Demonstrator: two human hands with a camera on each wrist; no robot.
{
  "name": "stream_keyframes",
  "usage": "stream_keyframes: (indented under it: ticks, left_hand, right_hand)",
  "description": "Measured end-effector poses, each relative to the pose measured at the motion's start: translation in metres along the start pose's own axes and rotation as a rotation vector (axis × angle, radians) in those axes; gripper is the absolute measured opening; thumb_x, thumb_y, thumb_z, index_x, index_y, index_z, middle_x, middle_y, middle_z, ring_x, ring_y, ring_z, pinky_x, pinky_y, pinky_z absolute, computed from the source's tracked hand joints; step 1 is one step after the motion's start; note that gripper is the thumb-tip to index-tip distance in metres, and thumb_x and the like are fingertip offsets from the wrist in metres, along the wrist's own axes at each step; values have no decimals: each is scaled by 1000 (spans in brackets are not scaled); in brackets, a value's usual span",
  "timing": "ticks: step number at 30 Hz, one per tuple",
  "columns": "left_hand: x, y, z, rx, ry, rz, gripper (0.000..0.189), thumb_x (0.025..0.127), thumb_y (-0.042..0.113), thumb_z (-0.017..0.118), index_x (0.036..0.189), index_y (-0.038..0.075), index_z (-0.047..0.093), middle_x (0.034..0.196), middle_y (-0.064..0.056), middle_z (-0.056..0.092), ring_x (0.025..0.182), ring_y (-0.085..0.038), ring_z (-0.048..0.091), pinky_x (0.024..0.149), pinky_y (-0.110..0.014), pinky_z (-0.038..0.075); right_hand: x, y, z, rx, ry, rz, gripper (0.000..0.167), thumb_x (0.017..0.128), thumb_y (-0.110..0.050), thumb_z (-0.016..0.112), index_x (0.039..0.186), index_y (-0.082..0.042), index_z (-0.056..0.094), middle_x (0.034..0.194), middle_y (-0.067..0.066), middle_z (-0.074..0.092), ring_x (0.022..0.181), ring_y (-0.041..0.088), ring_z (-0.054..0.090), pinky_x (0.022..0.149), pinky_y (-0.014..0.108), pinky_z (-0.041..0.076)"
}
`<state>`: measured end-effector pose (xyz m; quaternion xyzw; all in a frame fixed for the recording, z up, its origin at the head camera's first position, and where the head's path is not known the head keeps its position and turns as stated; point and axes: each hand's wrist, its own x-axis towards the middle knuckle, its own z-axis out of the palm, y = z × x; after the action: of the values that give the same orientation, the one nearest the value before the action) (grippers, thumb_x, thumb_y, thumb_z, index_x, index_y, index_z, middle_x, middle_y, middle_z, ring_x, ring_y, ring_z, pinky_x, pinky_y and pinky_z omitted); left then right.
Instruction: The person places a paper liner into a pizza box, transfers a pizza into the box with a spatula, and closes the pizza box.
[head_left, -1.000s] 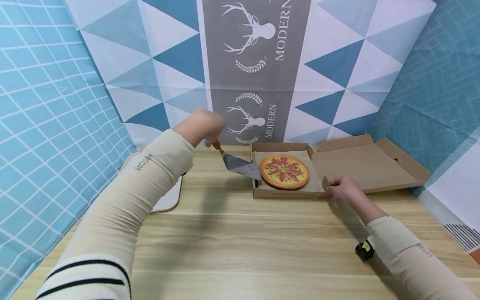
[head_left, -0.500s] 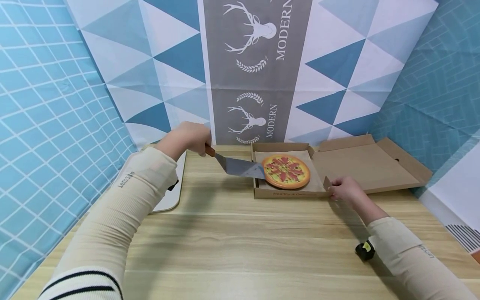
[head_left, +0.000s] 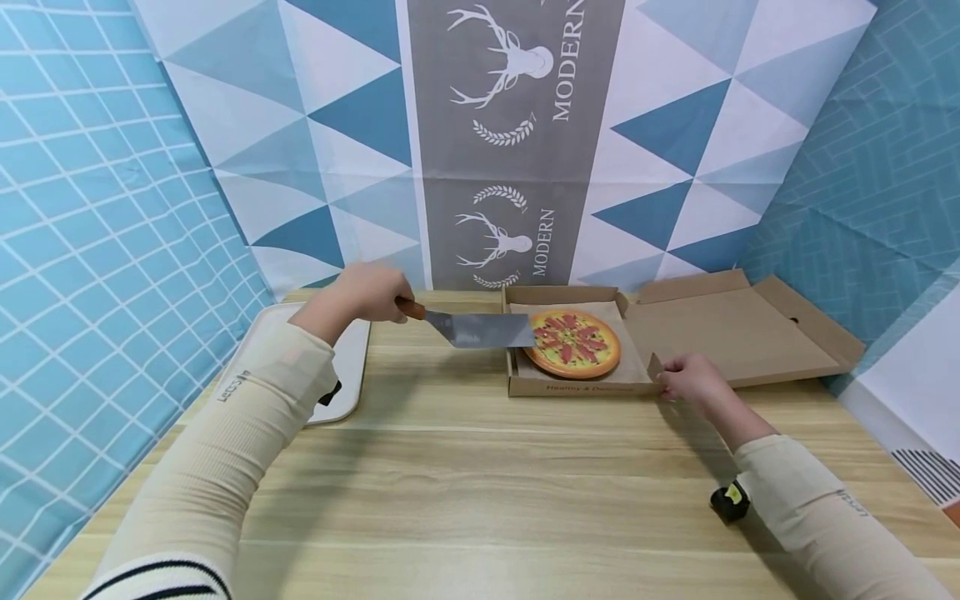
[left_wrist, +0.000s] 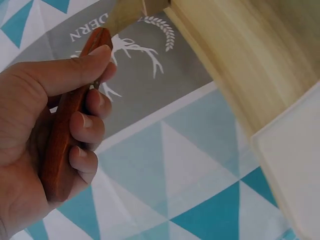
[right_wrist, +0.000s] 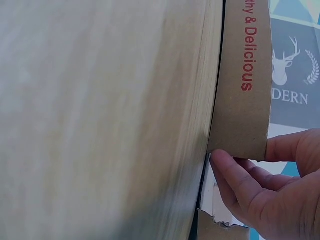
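Note:
My left hand (head_left: 372, 293) grips the wooden handle (left_wrist: 62, 145) of a metal spatula (head_left: 483, 330), fingers and thumb wrapped round it in the left wrist view. The flat blade points right, crosses the left wall of an open cardboard pizza box (head_left: 551, 387) and overlaps the left edge of a pizza (head_left: 576, 346). Whether blade and pizza touch, I cannot tell. The pizza, topped with red strips, lies on brown paper inside the box. At the box's front right corner my right hand (head_left: 690, 379) pinches the cardboard wall (right_wrist: 245, 120) between thumb and fingers.
The box's lid (head_left: 738, 333) lies folded open to the right. A white board or tray (head_left: 348, 362) with rounded corners sits at the table's left, partly behind the left arm. Patterned cloth (head_left: 487, 167) hangs behind the wooden table (head_left: 487, 492). A small black device (head_left: 729, 502) sits by the right sleeve.
My left hand has moved left and down, and the spatula has gone from tilted down to nearly level, its tip now over the pizza's left edge. The right hand has stayed put.

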<state>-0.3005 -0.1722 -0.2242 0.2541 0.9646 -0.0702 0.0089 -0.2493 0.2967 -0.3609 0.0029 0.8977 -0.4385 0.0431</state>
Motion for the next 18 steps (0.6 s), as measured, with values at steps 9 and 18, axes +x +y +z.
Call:
stream_keyframes:
  ticks: [9, 18]
  left_hand:
    - [-13, -8, 18, -83, 36, 0, 15, 88, 24, 71, 102, 19, 75, 88, 3, 67, 75, -19, 59, 68, -42, 46]
    - [-21, -13, 30, -146, 90, 19, 7, 89, 23, 71, 95, 19, 73, 83, 5, 63, 71, -17, 56, 66, -40, 45]
  right_hand:
    - [1, 0, 0, -39, -7, 4, 29, 94, 0, 49, 110, 23, 51, 97, 28, 61, 73, 17, 65, 72, 34, 55]
    - [1, -2, -1, -72, -9, 5, 28, 94, -2, 49, 109, 22, 53, 94, 24, 63, 71, 16, 65, 72, 34, 54]
